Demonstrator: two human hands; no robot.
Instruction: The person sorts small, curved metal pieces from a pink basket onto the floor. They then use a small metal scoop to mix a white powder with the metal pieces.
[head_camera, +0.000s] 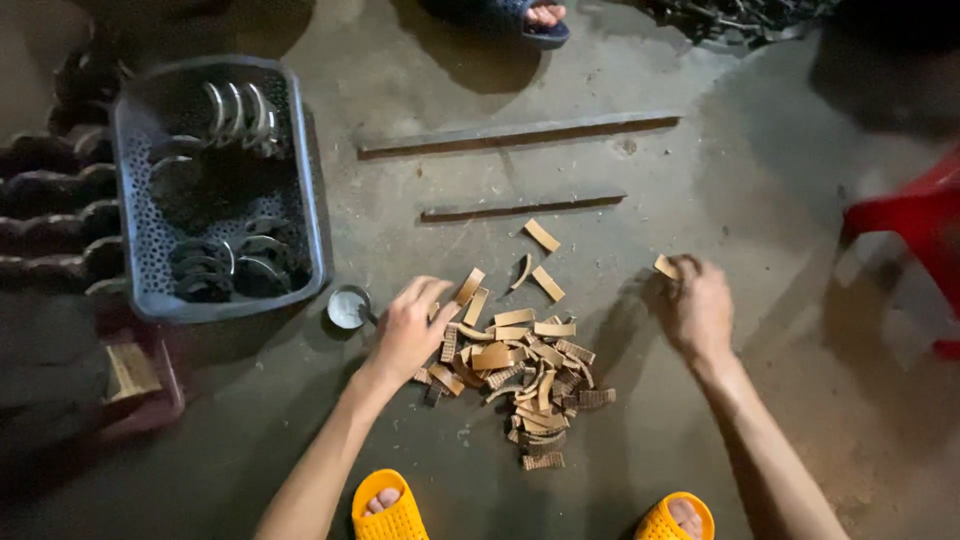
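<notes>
Far right corner is lying in shadow w/ a blurred dark shape, can't tell what it is; the red plastic stool (915, 225) is getting cut off by the right edge, and the dark curved parts stacked at far left are too dim to count. Another person's foot in a blue sandal (543, 22) is poking in at the far edge, mostly cropped. Two long metal strips (520, 133) are lying on the concrete floor (740, 170), far side of the pile. One grey perforated basket (225, 190) is sitting at left, holding curved metal half-rings, approx a dozen, some lost in the dark. One small round tin (347, 306) is sitting just near-right of the basket. Two yellow slippers (392, 505) are showing at the near edge. The pile of tan curved pieces (520, 375) is lying centre, too many to count, w/ four or so loose ones just beyond it. The left hand (408, 330) is resting fingers spread on the pile's left edge, touching pieces. The right hand (697, 305) is hovering right of the pile, apart from it, pinching one tan piece (665, 266) at its fingertips.
</notes>
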